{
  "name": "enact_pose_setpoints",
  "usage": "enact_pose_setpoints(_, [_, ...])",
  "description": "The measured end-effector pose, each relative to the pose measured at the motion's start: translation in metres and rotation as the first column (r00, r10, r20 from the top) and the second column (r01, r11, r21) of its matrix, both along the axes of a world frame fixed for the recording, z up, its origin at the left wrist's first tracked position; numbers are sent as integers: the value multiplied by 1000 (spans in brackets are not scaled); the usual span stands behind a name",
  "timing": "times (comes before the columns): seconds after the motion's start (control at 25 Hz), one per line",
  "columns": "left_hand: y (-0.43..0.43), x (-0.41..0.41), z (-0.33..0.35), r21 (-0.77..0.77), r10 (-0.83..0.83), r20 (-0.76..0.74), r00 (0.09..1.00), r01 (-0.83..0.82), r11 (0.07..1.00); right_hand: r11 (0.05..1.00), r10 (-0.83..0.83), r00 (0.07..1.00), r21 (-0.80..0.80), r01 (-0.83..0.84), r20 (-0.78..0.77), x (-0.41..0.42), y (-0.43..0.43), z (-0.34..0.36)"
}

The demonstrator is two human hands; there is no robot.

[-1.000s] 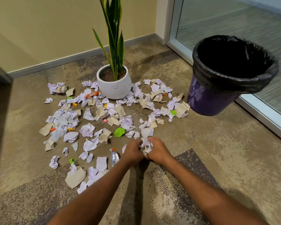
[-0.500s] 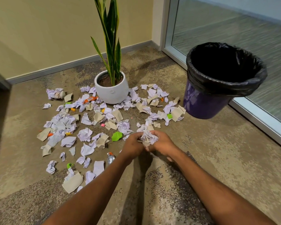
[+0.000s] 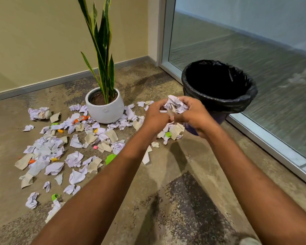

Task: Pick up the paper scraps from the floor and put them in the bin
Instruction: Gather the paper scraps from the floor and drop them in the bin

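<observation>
Lilac and white crumpled paper makes up the bundle of scraps (image 3: 176, 105), which is held off the floor in the middle of the frame. From this viewpoint it overlaps the near left rim of the bin. The right hand (image 3: 196, 115) cups the bundle from the right and from below, its curled fingers wrapped round the paper. The left hand (image 3: 156, 117) grips the bundle's left side with bent fingers. Both bare forearms reach in from the bottom edge.

The bin (image 3: 237, 103) is purple with a black liner folded over its rim, and it stands right of centre. Its inside is dark, so what lies in it cannot be told. Many loose scraps (image 3: 74, 159) are scattered over the carpet (image 3: 166, 218) across the left and centre of the frame. They are lilac and beige, with a few green, orange and pink bits. They lie around and in front of a white plant pot (image 3: 105, 110), and some are close to the bin's base. Long green leaves (image 3: 102, 50) rise from the pot toward the top edge. A beige wall (image 3: 34, 41) fills the upper left, and a glass panel (image 3: 254, 41) in a pale frame fills the upper right, behind the bin.
</observation>
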State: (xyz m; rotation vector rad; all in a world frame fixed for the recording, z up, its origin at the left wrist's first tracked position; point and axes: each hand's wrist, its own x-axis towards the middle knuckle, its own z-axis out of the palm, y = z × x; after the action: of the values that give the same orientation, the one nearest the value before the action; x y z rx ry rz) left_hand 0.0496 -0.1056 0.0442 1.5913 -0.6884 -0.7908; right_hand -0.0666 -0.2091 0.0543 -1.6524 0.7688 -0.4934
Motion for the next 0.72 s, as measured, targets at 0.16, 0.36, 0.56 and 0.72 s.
enact_pose_setpoints(0.16, [-56,-14,49,-130,-78,-61,995,69,989,996,-81,994,41,78,77,-16,-46,59])
enact_pose_setpoints(0.36, [-109,-31,79,-86,-185,-188,965,171,981,959,-236,970,178,222,62,-29,-96,83])
enact_pose_setpoints(0.56, [-128,-32,86,-95,-270,-299,915,253,963,887,-369,927,274,372,-61,-26,-130,74])
enact_pose_setpoints(0.72, [-121,-23,82,-152,-262,-340,903,223,963,859,-460,886,227,459,-53,-15,-134,69])
